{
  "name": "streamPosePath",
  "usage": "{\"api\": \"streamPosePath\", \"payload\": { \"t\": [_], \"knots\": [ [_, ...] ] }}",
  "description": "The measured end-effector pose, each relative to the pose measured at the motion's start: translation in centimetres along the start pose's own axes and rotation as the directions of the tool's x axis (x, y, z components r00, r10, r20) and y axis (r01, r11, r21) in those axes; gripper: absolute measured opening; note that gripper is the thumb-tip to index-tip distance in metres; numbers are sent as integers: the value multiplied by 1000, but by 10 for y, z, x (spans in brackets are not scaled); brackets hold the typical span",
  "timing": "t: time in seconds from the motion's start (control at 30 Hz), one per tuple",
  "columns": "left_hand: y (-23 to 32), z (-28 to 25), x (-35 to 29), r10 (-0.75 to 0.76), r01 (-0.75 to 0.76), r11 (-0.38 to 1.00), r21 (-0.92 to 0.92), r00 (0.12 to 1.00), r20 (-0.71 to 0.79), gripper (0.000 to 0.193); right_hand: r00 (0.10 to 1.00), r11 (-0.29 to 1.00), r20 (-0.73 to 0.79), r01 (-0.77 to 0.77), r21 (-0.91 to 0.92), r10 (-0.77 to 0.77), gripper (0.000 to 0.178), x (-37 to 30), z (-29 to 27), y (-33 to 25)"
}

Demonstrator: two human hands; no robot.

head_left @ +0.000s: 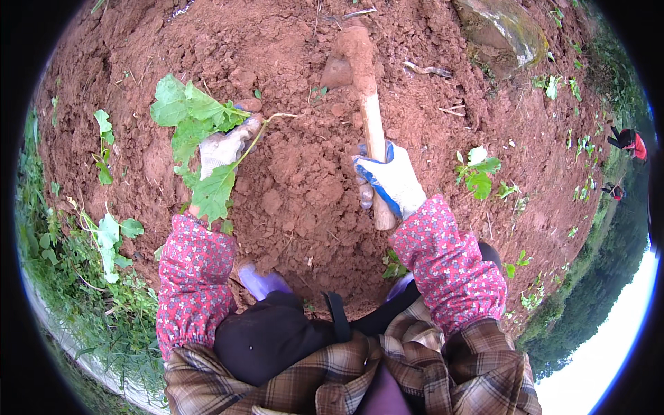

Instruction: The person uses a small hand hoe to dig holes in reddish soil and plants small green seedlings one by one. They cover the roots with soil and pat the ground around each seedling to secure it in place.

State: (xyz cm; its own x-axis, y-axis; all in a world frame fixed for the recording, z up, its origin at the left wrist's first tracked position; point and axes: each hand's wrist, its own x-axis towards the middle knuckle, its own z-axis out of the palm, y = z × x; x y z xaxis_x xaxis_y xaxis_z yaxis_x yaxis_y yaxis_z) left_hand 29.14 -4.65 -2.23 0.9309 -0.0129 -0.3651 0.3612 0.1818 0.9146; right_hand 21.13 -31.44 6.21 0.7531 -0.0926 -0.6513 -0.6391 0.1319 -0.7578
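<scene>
My left hand, in a whitish glove, is closed around a leafy green seedling. Broad leaves hang over the glove and wrist, and a thin bare stem curves out to the right. In a white and blue glove, my right hand grips the wooden handle of a short hoe near its lower end. Caked with red earth, the hoe's head rests on the soil at the far end. Loose, crumbly soil lies between both hands.
A large mossy rock sits at the far right. Small seedlings stand in the soil to the right and left. Grass and weeds border the left edge. My purple shoe is close below. Another person is distant on the right.
</scene>
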Motion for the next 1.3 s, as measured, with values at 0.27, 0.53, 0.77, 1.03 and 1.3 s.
{"api": "streamPosePath", "payload": {
  "t": [0.27,0.53,0.77,1.03,1.3],
  "knots": [
    [3,-2,-2,12,-13,1000,16,998,60,37,985,999,-170,31,19,-28,15,-4,-9,39],
    [3,-3,6,295,-317,943,105,939,177,15,621,674,-338,736,-57,-707,22,-47,-12,-94],
    [-10,1,9,184,-195,980,45,967,175,19,976,977,-184,-148,-157,118,25,-5,6,11],
    [-18,14,34,123,-160,935,316,983,134,20,987,994,118,-109,13,107,26,-3,5,-26],
    [-29,56,102,31,-6,993,-114,974,223,19,959,999,-283,2,-33,-11,15,35,10,47]
  ]
}}
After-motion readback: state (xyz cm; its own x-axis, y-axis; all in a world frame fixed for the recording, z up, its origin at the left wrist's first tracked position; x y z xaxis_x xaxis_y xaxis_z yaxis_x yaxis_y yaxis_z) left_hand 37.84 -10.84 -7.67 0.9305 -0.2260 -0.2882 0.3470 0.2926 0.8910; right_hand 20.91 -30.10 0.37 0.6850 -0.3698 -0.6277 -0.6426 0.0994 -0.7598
